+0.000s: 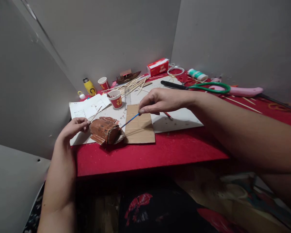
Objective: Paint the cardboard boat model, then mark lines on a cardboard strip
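A small brown-painted model, box-like with flaps on its sides and a rough cord-like edging, sits at the near left of the table. The fingers of my left hand are closed at its left end, where a thin stick slants up; whether the stick is fixed to the model I cannot tell. In my right hand a blue-handled paintbrush is pinched near its upper end. Its tip reaches down to the model's right end. Under the brush lies a piece of corrugated cardboard.
A red-and-white paper cup with brushes stands behind the model, near a drawn sheet. Farther back are a second cup, a yellow bottle, wooden sticks, a model boat and a tissue pack. Green-handled shears lie right.
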{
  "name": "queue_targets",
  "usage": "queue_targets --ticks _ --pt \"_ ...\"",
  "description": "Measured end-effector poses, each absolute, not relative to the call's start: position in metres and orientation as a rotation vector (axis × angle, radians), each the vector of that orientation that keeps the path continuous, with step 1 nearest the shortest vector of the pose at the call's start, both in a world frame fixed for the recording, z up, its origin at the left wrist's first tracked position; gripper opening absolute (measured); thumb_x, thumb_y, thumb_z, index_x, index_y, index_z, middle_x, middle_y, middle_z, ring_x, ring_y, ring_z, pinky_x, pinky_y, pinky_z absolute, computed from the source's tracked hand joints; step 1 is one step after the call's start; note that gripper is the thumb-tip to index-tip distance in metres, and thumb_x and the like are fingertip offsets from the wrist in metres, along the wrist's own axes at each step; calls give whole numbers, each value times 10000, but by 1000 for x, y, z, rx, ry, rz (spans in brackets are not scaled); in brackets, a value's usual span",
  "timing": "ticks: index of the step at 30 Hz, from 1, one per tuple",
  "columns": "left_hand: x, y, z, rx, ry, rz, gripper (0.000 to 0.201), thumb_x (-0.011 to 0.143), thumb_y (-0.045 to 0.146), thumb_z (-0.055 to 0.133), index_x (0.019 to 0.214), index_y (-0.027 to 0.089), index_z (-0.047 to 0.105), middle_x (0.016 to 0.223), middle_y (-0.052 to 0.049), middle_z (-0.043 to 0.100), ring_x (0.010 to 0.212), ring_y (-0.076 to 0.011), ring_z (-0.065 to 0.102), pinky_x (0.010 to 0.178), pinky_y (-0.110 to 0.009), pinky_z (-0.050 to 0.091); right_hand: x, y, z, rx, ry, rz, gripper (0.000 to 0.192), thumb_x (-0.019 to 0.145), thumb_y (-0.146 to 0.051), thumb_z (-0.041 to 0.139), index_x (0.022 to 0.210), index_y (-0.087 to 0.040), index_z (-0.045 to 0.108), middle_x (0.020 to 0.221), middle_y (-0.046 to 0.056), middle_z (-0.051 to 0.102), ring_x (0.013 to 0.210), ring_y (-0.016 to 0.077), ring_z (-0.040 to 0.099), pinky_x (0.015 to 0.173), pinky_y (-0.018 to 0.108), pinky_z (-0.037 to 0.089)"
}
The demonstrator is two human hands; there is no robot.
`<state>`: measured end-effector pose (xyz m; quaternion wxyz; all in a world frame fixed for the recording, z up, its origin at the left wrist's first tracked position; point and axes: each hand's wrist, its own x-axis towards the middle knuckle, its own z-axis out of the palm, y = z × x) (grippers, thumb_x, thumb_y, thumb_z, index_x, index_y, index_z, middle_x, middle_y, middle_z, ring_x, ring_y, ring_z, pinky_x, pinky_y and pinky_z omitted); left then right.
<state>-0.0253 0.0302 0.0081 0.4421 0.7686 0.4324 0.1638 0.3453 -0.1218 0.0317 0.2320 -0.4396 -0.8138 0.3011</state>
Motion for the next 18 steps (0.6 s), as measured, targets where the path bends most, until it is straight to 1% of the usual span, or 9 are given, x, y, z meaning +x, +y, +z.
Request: queue_targets --ticks 3,7,9,13,15,18 --pt "-26 31 8 1906 1067 403 331 669 427 762 558 173 582 526 -2 582 493 -90 495 524 -215 400 349 -121 32 -1216 -2191 895 294 873 -425 645 845 -139 705 513 -52 525 460 61 455 474 213 362" --pt "-26 30 9 1915 1056 394 329 681 427 754 558 175 581 531 2 582 496 -90 501 531 -216 407 361 -119 31 -1199 -2040 1065 325 837 -491 687 855 -167 702 511 -50 516 459 68 462 457 219 359" --pt "-27 30 10 1937 1060 392 325 689 431 751 567 176 590 532 4 580 500 -94 509 538 -219 417 366 -117 30 -1223 -1975 1059 317 826 -494 697 857 -179 704 513 -47 516 455 70 452 447 225 343" --pt "-28 30 12 1965 1080 375 329 682 458 761 595 177 615 546 -4 595 516 -105 524 542 -227 435 368 -109 26 -1401 -1952 912 232 850 -397 669 813 -168 692 492 -42 519 439 75 444 443 236 330" --pt "-29 30 14 1961 1090 368 353 671 486 771 594 178 615 548 -5 595 517 -108 524 541 -229 442 366 -107 25 -1491 -2000 857 195 871 -328 630 787 -159 680 485 -37 526 444 82 465 465 243 360" --pt "-32 31 15 1968 1125 367 388 653 522 785 595 177 617 544 -3 592 505 -105 512 514 -220 428 362 -107 25 -1565 -2059 803 175 892 -256 568 797 -151 670 490 -31 547 453 92 493 498 251 403"
